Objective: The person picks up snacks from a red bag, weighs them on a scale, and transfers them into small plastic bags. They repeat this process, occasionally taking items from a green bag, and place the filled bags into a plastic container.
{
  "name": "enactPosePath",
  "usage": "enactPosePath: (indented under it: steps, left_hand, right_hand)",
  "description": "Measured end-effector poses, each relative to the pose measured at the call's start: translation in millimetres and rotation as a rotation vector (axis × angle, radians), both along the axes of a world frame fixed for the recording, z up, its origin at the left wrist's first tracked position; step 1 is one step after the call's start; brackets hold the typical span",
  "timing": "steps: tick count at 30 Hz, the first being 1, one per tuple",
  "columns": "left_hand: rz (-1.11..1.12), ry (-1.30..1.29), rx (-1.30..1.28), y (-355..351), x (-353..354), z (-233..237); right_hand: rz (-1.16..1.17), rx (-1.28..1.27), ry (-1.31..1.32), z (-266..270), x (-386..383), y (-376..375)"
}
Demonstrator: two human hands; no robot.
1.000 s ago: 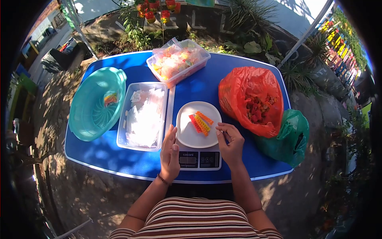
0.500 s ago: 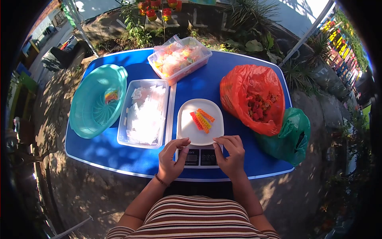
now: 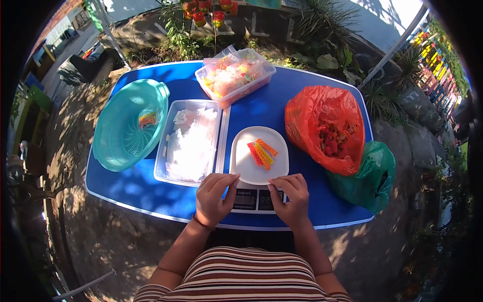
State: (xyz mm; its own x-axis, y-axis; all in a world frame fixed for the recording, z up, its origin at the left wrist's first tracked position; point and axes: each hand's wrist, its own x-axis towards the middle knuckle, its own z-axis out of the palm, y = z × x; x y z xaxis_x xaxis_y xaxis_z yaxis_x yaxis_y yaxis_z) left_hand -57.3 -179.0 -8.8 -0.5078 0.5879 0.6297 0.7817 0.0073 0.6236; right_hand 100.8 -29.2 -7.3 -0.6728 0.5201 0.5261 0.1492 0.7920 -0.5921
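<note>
Left grip (image 3: 214, 199), right grip (image 3: 288, 199), scale (image 3: 254, 200) between

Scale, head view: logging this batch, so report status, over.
Left hand and right hand at scale front, fingers curled by plate near rim, grip unclear. Coloured strips on plate. Clear tray beside scale, not blocking.

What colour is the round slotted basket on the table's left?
The round plastic slotted basket is teal, clearest in the head view.
</note>
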Motion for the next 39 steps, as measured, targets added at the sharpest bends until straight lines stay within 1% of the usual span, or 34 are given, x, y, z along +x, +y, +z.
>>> enactPosePath:
  steps: [1, 2, 4, 7, 10, 11, 14, 15, 18, 19, 21, 22, 24, 25, 28, 29, 32, 35, 36, 38, 39]
  left_hand:
    - [0.059, 0.102, 0.034, 1.9, -8.7, 3.8]
    - [0.164, 0.171, -0.016, 3.5, -18.8, 5.1]
    - [0.35, 0.192, -0.106, 12.0, -34.1, 15.0]
    - [0.577, 0.333, -0.348, 17.4, -45.7, 3.8]
    - [0.411, 0.079, -0.493, 9.7, -45.0, -2.6]
    - [0.421, 0.099, -0.51, 8.9, -43.2, -4.2]
    - [0.379, 0.019, -0.361, 1.9, -44.5, -4.6]
    - [0.408, 0.019, -0.276, 3.3, -39.9, 7.5]
    - [0.259, 0.064, 0.052, 3.8, -35.3, 25.5]
    - [0.088, -0.07, 0.145, 7.1, -32.2, 26.7]
    - [-0.262, -0.582, 0.131, 11.4, -15.7, 28.0]
    - [-0.437, -0.825, 0.12, 13.2, -9.0, 25.0]
    - [-0.485, -1.018, 0.103, 17.0, 3.0, 14.9]
    - [-0.509, -1.129, 0.095, 17.0, 6.5, 11.7]
    - [-0.554, -1.205, -0.058, 13.6, 10.8, 8.8]
    - [-0.573, -1.26, -0.008, 13.3, 13.3, 5.1]
    - [-0.48, -1.117, -0.071, 11.9, 14.2, 9.7]
    - [-0.398, -1.087, -0.051, 14.9, 16.3, 4.8]
    - [-0.369, -1.035, -0.091, 14.4, 16.5, 3.7]
    - [-0.307, -0.938, -0.171, 10.8, 18.0, 1.0]
    - [-0.286, -0.901, -0.171, 10.1, 19.4, 0.9]
  right_hand:
    - [0.008, 0.006, 0.003, 1.2, -1.8, -0.3]
    - [0.016, 0.012, 0.006, 2.3, -3.9, -0.9]
    - [0.031, 0.022, 0.012, 6.2, -8.3, -2.6]
    - [0.053, 0.033, 0.02, 12.8, -14.9, -5.4]
    - [0.07, 0.035, 0.024, 13.2, -18.3, -5.4]
    - [0.073, 0.037, 0.023, 10.7, -18.3, -4.5]
    - [0.078, 0.037, 0.026, 9.1, -17.5, -2.8]
    - [0.079, 0.037, 0.03, 9.4, -17.5, -2.0]
    - [0.076, -0.046, 0.032, 16.2, -18.8, -2.2]
    - [0.065, -0.073, 0.082, 22.5, -21.6, -4.4]
    - [0.043, -0.127, 0.181, 36.8, -28.5, -10.3]
    - [0.1, -0.262, 0.181, 34.7, -26.2, -9.8]
    - [0.211, -0.528, 0.182, 26.4, -18.0, -7.2]
    - [0.205, -0.504, 0.172, 24.6, -14.4, -5.9]
    - [0.186, -0.436, 0.129, 22.5, -5.3, -1.7]
    - [0.187, -0.413, 0.107, 23.3, -3.6, -0.2]
    - [0.178, -0.312, 0.069, 31.2, -5.6, 0.4]
    - [0.173, -0.207, 0.085, 41.0, -11.8, -3.5]
    - [0.171, -0.174, 0.098, 42.8, -12.9, -4.3]
    - [0.227, -0.126, 0.092, 41.3, -13.8, -3.9]
    - [0.256, -0.102, 0.089, 40.7, -14.3, -3.8]
